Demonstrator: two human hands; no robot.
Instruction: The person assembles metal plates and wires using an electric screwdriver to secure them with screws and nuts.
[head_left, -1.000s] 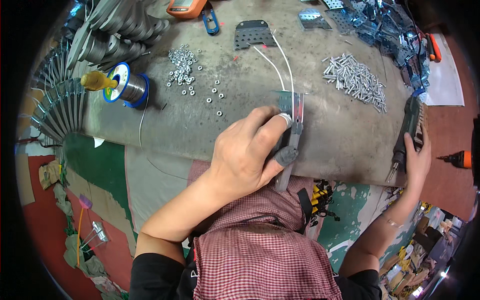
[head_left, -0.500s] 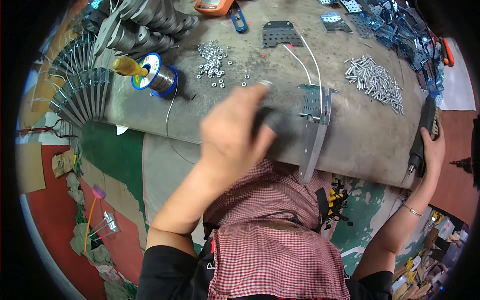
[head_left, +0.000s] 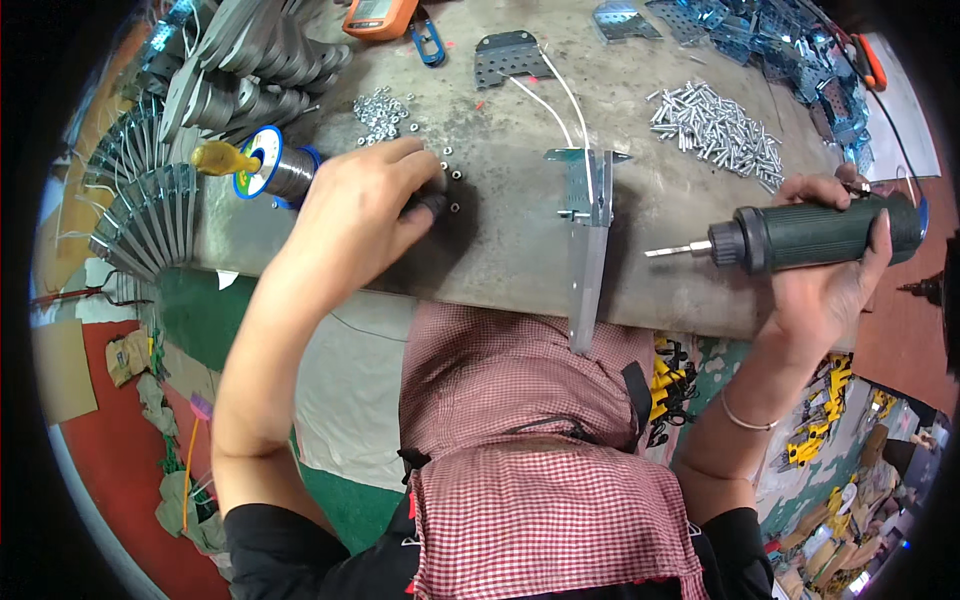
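My right hand grips a dark green electric screwdriver, its bit pointing left above the table. Over by the pile of small metal nuts, my left hand is bent downward with its fingers drawn together; dark coverings show near its fingertips, and whatever they pinch is hidden. Between the hands lies a long grey metal bracket with a perforated plate at its far end, its near end overhanging the table edge. White wires run from there toward another perforated plate.
A heap of screws lies beyond the screwdriver. At left stand a blue spool of solder wire, a yellow-handled tool and stacked grey metal parts. An orange meter and loose shiny plates are farther back.
My right hand has lifted the electric screwdriver from the table's right edge and swung its bit leftward. My left hand has moved left to the nuts. The whole view has shifted slightly.
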